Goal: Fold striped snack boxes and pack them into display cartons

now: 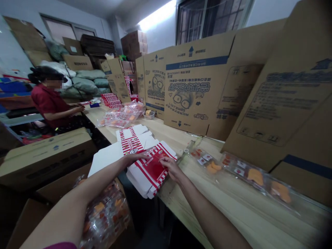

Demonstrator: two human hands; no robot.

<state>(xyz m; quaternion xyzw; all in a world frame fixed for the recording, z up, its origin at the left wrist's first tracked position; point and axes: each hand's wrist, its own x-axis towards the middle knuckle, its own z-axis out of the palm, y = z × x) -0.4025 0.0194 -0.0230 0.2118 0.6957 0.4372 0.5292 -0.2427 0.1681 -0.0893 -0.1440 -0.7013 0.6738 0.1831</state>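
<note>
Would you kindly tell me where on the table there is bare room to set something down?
Bare tabletop shows between the right forearm and the clear packs, with a smaller patch between the red-and-white cartons and the upright cardboard. It is crowded under the left hand and right hand, and around the bagged pile and striped stack.

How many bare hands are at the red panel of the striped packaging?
2: the left hand at the upper-left side of the red panel, and the right hand at its right side. No other hand shows there.
</note>
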